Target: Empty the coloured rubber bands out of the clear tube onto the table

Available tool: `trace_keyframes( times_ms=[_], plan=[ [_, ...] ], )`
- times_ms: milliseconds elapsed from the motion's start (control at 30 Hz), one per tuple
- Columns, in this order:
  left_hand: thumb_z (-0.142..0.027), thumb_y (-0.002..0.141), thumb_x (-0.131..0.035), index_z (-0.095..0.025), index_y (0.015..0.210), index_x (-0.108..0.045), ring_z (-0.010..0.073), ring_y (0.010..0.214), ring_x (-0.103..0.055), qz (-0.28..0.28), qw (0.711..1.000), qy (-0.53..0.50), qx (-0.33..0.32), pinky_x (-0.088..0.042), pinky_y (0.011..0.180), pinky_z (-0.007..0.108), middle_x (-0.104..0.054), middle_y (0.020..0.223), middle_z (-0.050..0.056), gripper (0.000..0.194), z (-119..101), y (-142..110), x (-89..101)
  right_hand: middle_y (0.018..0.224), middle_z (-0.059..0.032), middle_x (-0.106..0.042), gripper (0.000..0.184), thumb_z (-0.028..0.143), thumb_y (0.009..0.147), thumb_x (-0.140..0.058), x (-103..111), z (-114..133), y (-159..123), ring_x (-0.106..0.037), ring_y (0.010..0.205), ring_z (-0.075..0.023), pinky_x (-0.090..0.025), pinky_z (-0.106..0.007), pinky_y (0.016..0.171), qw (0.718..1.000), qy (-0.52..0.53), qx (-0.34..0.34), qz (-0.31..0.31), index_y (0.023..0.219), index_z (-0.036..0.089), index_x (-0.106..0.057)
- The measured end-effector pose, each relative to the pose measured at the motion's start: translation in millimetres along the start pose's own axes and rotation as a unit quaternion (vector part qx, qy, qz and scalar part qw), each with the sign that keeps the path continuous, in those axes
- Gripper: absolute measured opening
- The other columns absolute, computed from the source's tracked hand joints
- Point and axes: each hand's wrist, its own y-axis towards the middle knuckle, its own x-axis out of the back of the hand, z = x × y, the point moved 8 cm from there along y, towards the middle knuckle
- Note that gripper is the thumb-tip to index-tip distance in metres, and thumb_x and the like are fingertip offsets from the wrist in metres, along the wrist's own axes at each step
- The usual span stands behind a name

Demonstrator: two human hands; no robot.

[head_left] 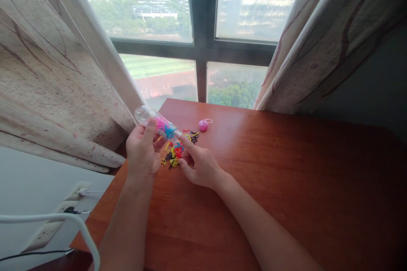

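My left hand (pixel 143 148) is closed around a clear plastic bottle (pixel 146 114), tilted with its mouth down to the right. Pink and blue rubber bands (pixel 165 128) show inside it. The index finger of my right hand (pixel 202 165) stretches out to the bottle's mouth; whether the tip is inside I cannot tell. That hand's thumb is held apart from the index finger. Beneath both hands lies a loose pile of small rubber bands (pixel 174 159) in yellow, red, black and blue, partly hidden by my fingers. A round pink cap (pixel 203 125) with a white loop rests beyond the pile.
The brown wooden table (pixel 270 169) reaches to a window with a dark frame (pixel 203 51). Patterned curtains (pixel 54 72) hang on both sides. At the lower left are power sockets (pixel 47 233) with plugged cords and a white curved tube (pixel 76 220).
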Motion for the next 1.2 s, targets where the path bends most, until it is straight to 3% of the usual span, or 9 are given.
trace_keyframes(
  times_ms=[167, 333, 500, 667, 733, 867, 1000, 1200],
  plan=[
    [-0.037, 0.063, -0.086, -0.016, 0.085, -0.066, 0.0069, 0.061, -0.061, 0.034, 0.998, 0.018, 0.043, -0.053, 0.054, 0.015, -0.067, 0.076, -0.002, 0.037, 9.3, -3.8, -6.0, 0.070, 0.0078, -0.054, 0.085, 0.012, 0.081, -0.056, -9.9, -1.6, -1.1, -0.048, 0.056, -0.0107, -0.038, -0.022, 0.058, 0.999, 0.044, -0.009, 0.029, 0.156, 0.025, -0.019],
    [-0.036, 0.066, -0.085, -0.018, 0.097, -0.068, 0.0074, 0.065, -0.062, 0.049, 0.998, 0.048, 0.013, -0.052, 0.056, 0.014, -0.067, 0.080, -0.002, 0.039, 7.3, -6.5, -9.6, 0.061, 0.0111, -0.048, 0.081, 0.010, 0.079, -0.057, -15.7, -10.8, 2.2, -0.042, 0.049, -0.0070, -0.034, -0.018, 0.052, 0.976, 0.196, -0.073, 0.060, 0.153, 0.023, -0.028],
    [-0.035, 0.067, -0.085, -0.018, 0.096, -0.068, 0.0083, 0.065, -0.062, 0.018, 0.998, 0.041, -0.040, -0.053, 0.056, 0.016, -0.068, 0.083, 0.000, 0.038, -0.1, -7.4, -4.9, 0.052, 0.0144, -0.040, 0.079, 0.022, 0.081, -0.063, -24.9, -10.8, 6.0, -0.034, 0.042, -0.0059, -0.026, -0.017, 0.043, 0.882, 0.434, -0.175, 0.061, 0.152, 0.018, -0.028],
    [-0.035, 0.065, -0.087, -0.019, 0.093, -0.067, 0.0099, 0.069, -0.064, -0.007, 0.996, 0.046, -0.080, -0.056, 0.061, 0.019, -0.068, 0.088, 0.001, 0.037, -5.4, -9.6, -5.2, 0.049, 0.0146, -0.045, 0.075, 0.032, 0.078, -0.071, -25.8, -8.1, 5.6, -0.033, 0.037, -0.0054, -0.024, -0.016, 0.038, 0.818, 0.538, -0.203, 0.025, 0.143, 0.019, -0.037],
    [-0.035, 0.065, -0.087, -0.020, 0.094, -0.067, 0.0102, 0.071, -0.064, -0.022, 0.993, 0.053, -0.107, -0.057, 0.063, 0.021, -0.068, 0.090, 0.001, 0.038, -12.2, -9.5, -3.3, 0.047, 0.0144, -0.045, 0.065, 0.033, 0.078, -0.071, -23.7, -9.2, 5.1, -0.032, 0.036, -0.0053, -0.024, -0.016, 0.037, 0.817, 0.542, -0.197, 0.008, 0.135, 0.017, -0.044],
    [-0.036, 0.068, -0.085, -0.024, 0.094, -0.068, 0.0096, 0.071, -0.062, -0.034, 0.990, 0.062, -0.125, -0.056, 0.061, 0.021, -0.067, 0.093, -0.002, 0.034, -22.7, -6.8, 3.1, 0.044, 0.0145, -0.041, 0.047, 0.031, 0.079, -0.067, -21.8, -12.9, 5.5, -0.031, 0.036, -0.0055, -0.025, -0.017, 0.036, 0.847, 0.498, -0.186, -0.002, 0.120, 0.014, -0.054],
    [-0.032, 0.070, -0.084, -0.028, 0.094, -0.069, 0.0100, 0.073, -0.063, -0.037, 0.988, 0.066, -0.132, -0.053, 0.059, 0.021, -0.069, 0.092, -0.004, 0.029, -26.9, -6.7, 10.0, 0.046, 0.0141, -0.039, 0.044, 0.030, 0.078, -0.064, -15.0, -19.4, 6.2, -0.029, 0.039, -0.0050, -0.023, -0.018, 0.039, 0.873, 0.447, -0.193, -0.039, 0.118, 0.013, -0.057],
    [-0.033, 0.072, -0.082, -0.025, 0.093, -0.069, 0.0088, 0.068, -0.060, -0.026, 0.993, 0.029, -0.107, -0.053, 0.055, 0.019, -0.067, 0.088, -0.002, 0.026, -21.4, -8.9, 9.4, 0.055, 0.0117, -0.036, 0.051, 0.030, 0.082, -0.062, -10.3, -11.7, 6.7, -0.027, 0.047, -0.0059, -0.023, -0.019, 0.045, 0.884, 0.441, -0.153, -0.035, 0.129, 0.015, -0.055]
  ],
)
